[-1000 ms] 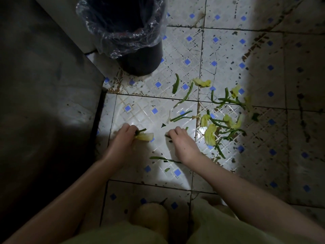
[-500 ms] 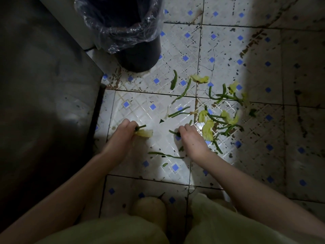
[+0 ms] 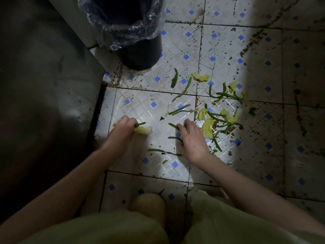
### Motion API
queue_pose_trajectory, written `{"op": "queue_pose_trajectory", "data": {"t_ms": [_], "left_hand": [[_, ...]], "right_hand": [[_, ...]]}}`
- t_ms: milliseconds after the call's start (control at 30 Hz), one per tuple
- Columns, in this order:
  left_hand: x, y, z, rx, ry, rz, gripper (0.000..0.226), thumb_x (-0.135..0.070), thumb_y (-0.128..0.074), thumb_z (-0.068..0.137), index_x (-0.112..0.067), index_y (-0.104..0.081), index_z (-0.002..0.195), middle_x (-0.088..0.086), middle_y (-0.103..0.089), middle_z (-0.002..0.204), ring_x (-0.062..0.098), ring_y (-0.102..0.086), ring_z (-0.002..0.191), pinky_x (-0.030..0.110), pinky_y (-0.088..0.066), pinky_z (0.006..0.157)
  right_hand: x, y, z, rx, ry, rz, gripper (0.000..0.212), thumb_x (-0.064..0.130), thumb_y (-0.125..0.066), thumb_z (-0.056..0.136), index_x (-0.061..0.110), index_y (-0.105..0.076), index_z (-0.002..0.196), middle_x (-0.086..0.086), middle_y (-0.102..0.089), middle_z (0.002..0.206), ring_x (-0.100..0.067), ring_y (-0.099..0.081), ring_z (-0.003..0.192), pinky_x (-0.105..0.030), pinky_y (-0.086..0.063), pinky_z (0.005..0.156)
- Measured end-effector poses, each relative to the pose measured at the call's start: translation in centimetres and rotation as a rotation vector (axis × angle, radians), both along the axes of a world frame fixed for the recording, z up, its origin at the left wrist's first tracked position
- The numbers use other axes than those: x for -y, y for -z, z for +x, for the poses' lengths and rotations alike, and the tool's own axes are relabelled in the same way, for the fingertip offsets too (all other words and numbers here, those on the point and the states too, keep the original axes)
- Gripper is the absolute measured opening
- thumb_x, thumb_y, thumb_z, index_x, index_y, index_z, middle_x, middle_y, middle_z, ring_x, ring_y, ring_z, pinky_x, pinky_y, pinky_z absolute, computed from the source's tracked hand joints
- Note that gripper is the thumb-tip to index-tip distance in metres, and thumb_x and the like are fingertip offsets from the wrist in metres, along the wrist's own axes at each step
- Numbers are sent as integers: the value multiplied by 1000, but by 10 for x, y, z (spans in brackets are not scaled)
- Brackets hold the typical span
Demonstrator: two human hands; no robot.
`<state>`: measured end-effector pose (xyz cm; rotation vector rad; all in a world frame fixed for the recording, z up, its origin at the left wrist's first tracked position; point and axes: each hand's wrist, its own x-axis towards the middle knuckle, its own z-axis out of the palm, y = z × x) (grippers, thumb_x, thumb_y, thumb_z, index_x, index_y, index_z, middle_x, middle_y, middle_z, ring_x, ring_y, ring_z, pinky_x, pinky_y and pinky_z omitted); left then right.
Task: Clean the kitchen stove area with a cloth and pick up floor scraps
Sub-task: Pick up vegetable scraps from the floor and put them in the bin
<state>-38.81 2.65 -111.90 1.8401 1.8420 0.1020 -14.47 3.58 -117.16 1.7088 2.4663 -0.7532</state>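
Left hand (image 3: 121,131) clenched around a yellow scrap (image 3: 144,130) and a green strip (image 3: 140,124), low over the tiled floor (image 3: 153,95) beside the dark cabinet (image 3: 44,85). Right hand (image 3: 192,138) fingers spread and pressed on the floor, fingertips touching a green stem (image 3: 173,126), cannot tell if it's pinched; most scraps (image 3: 218,118), green strips and yellow bits, lie scattered right of that hand, bin (image 3: 139,50) with plastic liner stands farther up
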Motion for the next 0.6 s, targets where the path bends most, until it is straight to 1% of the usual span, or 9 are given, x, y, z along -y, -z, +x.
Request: {"op": "queue_pose_trajectory", "data": {"t_ms": [67,100,167,233,333,433,467,533,600], "left_hand": [[1,0,0,1,0,4,17,-5,-59,88,-8,-57,104,8,-50,101,24,-52,85,44,-50,73],[1,-1,0,1,0,6,17,-5,-59,88,-8,-57,104,8,-49,100,24,-51,84,43,-50,73],[2,-1,-1,3,-2,7,16,-5,-59,88,-8,-57,104,8,-49,100,23,-51,84,41,-49,71],[2,-1,-1,0,2,11,16,-4,-59,88,-8,-56,104,6,-48,99,22,-51,83,38,-46,68],[2,0,-2,-13,17,6,15,-4,-59,88,-7,-57,102,6,-47,97,21,-50,82,33,-40,65],[2,-1,-2,-13,18,-4,14,-4,-59,88,-7,-57,101,9,-49,97,24,-51,82,39,-45,66],[3,-1,-2,-10,20,-10,13,-3,-59,88,-6,-57,101,9,-49,97,25,-51,82,41,-47,67],[3,-2,-2,-7,21,-15,13,-3,-58,88,-7,-57,101,9,-48,97,27,-51,82,43,-47,68],[4,-2,-2,-5,24,-16,14,-2,-58,87,-7,-56,101,9,-48,97,26,-51,83,43,-47,69]], "right_hand": [[1,2,1,-1,-5,-43,52,20,-55,87,10,-39,135,-15,-37,132,-33,-34,125,-44,-36,105],[2,2,1,-2,-22,-59,51,17,-54,88,9,-38,136,-16,-37,135,-34,-33,128,-43,-34,107],[3,0,0,-7,-91,-75,55,3,-57,84,7,-41,137,-16,-40,137,-33,-35,128,-41,-35,107],[5,-6,-2,-8,-154,-90,61,-6,-58,78,6,-44,136,-12,-43,136,-31,-40,122,-37,-40,100],[5,-11,-4,31,-196,-84,57,-9,-57,76,8,-49,130,-8,-49,130,-28,-45,113,-34,-42,84],[3,-12,-5,52,-193,-100,50,-12,-51,78,9,-51,124,-8,-50,123,-27,-46,110,-30,-35,71],[2,-12,-4,34,-192,-106,47,-12,-50,79,8,-52,121,-9,-50,121,-28,-46,109,-30,-34,69],[-1,-11,-3,-21,-176,-117,42,-11,-49,80,7,-55,118,-11,-52,115,-29,-49,105,-31,-37,70],[-5,-12,0,-95,-83,-109,33,-6,-53,84,7,-60,114,-10,-56,107,-27,-52,100,-31,-41,70]]}}
